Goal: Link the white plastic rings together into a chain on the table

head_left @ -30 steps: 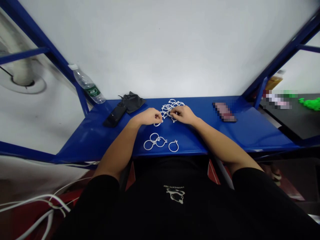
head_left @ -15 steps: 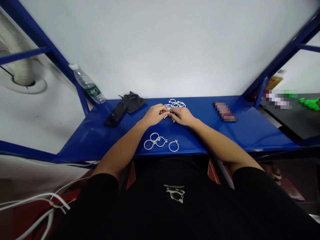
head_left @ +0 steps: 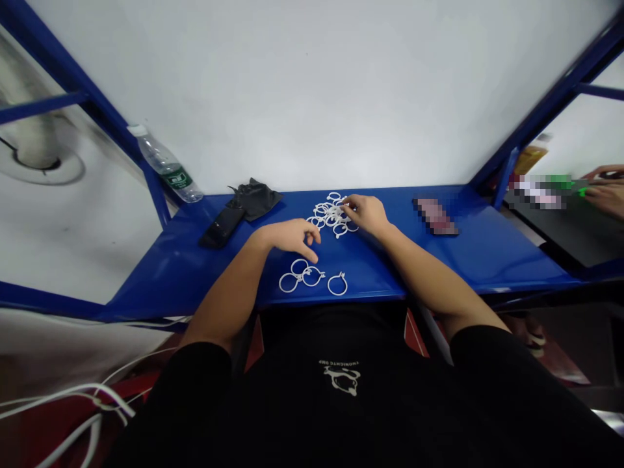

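A heap of white plastic rings (head_left: 327, 212) lies at the back of the blue table (head_left: 439, 260). My right hand (head_left: 366, 213) rests on the heap's right side, fingertips pinched on one ring. My left hand (head_left: 292, 235) hovers just in front of the heap with fingers loosely curled and pointing down, nothing visible in it. Directly below it, near the front edge, lies a small group of rings (head_left: 302, 275), with one single ring (head_left: 337, 284) to their right.
A black phone (head_left: 221, 226) and a black cloth pouch (head_left: 256, 197) lie at the back left, with a plastic water bottle (head_left: 167, 166) leaning on the blue frame. A blurred flat object (head_left: 433, 216) lies at the right. Another person's hand (head_left: 604, 188) shows at the far right.
My left hand drew back from the heap toward the front rings. My right hand shifted further back onto the heap. Another person's hand came into view at the far right.
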`<state>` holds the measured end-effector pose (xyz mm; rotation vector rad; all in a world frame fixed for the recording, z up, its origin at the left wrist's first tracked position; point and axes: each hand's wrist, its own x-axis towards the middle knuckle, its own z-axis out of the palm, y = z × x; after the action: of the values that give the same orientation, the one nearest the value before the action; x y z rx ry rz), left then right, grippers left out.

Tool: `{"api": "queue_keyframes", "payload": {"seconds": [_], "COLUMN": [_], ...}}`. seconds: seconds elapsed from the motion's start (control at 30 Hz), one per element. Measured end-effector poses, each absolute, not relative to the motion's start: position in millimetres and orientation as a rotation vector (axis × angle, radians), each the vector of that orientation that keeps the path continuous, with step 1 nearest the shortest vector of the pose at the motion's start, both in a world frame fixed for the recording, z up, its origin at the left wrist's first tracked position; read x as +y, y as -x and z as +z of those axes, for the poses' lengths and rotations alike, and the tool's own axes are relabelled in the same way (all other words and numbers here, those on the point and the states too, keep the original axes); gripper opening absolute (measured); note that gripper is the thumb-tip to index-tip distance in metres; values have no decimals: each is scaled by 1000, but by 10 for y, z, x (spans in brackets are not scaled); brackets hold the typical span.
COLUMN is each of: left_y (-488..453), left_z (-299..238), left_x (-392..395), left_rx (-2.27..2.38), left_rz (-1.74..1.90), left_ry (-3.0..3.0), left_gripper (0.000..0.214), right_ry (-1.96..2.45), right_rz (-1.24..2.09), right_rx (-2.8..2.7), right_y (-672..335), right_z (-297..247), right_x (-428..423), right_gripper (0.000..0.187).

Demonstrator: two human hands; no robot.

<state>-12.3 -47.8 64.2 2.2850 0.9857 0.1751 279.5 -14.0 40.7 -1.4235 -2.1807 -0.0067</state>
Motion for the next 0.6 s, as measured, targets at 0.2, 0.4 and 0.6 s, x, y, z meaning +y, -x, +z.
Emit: {"api": "queue_keyframes", "payload": {"seconds": [0.2,0.4,0.6], "left_y": [-27,-8,-135], "left_z": [551,468,393], "left_x": [-514,-419,-477], "left_rx": [914,999,1053], "left_rz": [-160,422,377], "left_ry": [-2271,-2333,-2380], "left_gripper": [20,8,33], "right_ry": [1388,998,928], "right_rz": [49,191,224], "right_rx": [-2173,-2342,-2381], "right_y": [-2807,-2735,-2712], "right_z": [395,335,295], "right_x": [-134,-172,-173], "right_gripper": [30,29,27]}}
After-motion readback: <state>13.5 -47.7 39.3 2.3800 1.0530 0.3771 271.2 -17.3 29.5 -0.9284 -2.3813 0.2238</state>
